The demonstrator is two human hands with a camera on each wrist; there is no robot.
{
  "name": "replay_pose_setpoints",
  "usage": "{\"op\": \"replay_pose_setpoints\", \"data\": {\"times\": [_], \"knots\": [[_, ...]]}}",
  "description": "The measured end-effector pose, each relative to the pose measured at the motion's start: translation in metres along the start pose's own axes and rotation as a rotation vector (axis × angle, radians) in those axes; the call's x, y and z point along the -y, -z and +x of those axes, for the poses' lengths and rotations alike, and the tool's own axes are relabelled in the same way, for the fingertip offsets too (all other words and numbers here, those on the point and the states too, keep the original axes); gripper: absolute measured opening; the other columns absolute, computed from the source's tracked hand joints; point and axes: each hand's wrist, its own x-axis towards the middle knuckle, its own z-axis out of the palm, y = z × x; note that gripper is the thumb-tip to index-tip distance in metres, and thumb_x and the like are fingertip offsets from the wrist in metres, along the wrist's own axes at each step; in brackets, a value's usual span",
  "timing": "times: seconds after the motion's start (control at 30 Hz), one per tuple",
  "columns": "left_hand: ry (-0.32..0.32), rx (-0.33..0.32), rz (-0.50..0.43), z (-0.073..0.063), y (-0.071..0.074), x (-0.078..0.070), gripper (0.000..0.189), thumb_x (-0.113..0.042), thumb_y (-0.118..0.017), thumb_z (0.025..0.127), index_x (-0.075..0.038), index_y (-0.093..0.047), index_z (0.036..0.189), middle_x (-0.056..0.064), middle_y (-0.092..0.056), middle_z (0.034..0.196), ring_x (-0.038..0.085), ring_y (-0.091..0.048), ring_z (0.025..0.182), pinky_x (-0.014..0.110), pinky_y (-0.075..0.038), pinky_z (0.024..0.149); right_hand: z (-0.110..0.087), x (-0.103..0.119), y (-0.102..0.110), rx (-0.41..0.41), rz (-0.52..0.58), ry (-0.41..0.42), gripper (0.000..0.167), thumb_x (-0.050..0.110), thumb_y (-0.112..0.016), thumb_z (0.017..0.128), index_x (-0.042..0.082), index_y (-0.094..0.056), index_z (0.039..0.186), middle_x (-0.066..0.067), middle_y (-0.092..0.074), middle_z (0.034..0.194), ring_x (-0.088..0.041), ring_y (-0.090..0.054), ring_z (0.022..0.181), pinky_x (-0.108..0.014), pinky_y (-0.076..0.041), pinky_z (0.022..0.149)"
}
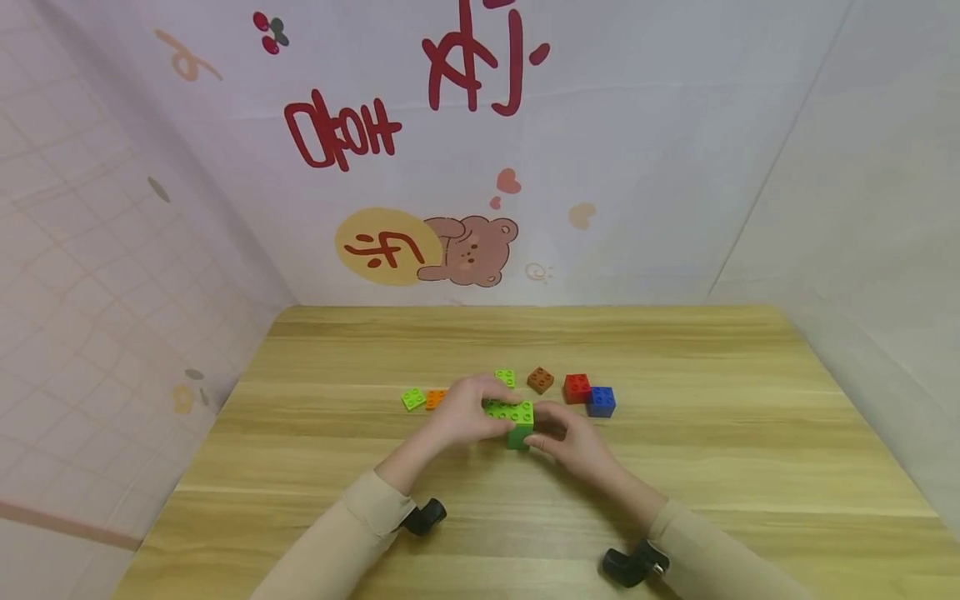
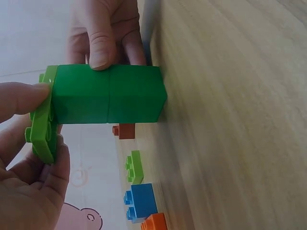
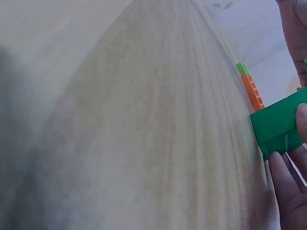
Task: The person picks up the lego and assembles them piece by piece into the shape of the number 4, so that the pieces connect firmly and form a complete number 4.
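Note:
Two dark green toy bricks [image 2: 134, 96] are stacked upright on the table, with a long light green brick [image 1: 523, 408] on top that sticks out to the left past the stack. My left hand [image 1: 467, 411] pinches the overhanging part of the light green brick between thumb and fingers. From the right, my right hand [image 1: 581, 446] holds the dark green stack, its thumb against the near face and its fingers on the far side. In the right wrist view the lower dark green brick [image 3: 276, 127] meets the tabletop.
Behind the hands lie a small light green brick [image 1: 413, 398], an orange brick [image 1: 435, 399], another light green brick [image 1: 506, 377], a brown brick [image 1: 541, 380], a red brick [image 1: 577, 387] and a blue brick [image 1: 602, 402]. A printed cloth [image 1: 637, 167] hangs behind the wooden table [image 1: 720, 467].

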Motion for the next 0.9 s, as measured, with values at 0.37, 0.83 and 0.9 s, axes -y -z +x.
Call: {"op": "replay_pose_setpoints", "data": {"times": [0.37,0.83,0.9], "knots": [[-0.093,-0.026,-0.018,-0.003,-0.003,0.008,0.035,-0.011,-0.080,0.082,-0.010,-0.074,0.117,-0.002,-0.069,0.110,0.016,-0.060,0.102,0.037,-0.050,0.091,0.000,-0.002,-0.002,0.009,0.050,-0.024,0.039,0.005,-0.075,0.088,0.006,-0.062,0.125,-0.010,-0.067,0.120,-0.026,-0.064,0.111,-0.037,-0.052,0.094],[-0.103,-0.119,-0.240,-0.013,-0.003,0.021,0.044,-0.016,-0.082,0.083,-0.006,-0.069,0.125,0.008,-0.069,0.117,0.024,-0.062,0.111,0.043,-0.050,0.096,-0.003,0.039,0.001,0.035,0.090,-0.031,0.036,-0.004,-0.070,0.088,-0.003,-0.060,0.123,-0.023,-0.064,0.119,-0.038,-0.063,0.110,-0.044,-0.053,0.091],[-0.100,-0.148,-0.288,-0.015,0.000,0.024,0.043,-0.012,-0.080,0.084,-0.004,-0.068,0.124,0.014,-0.069,0.117,0.029,-0.064,0.108,0.045,-0.051,0.095,-0.003,0.039,0.001,0.031,0.102,-0.040,0.038,-0.005,-0.071,0.088,-0.003,-0.059,0.124,-0.024,-0.064,0.120,-0.038,-0.062,0.111,-0.043,-0.053,0.092]]}}
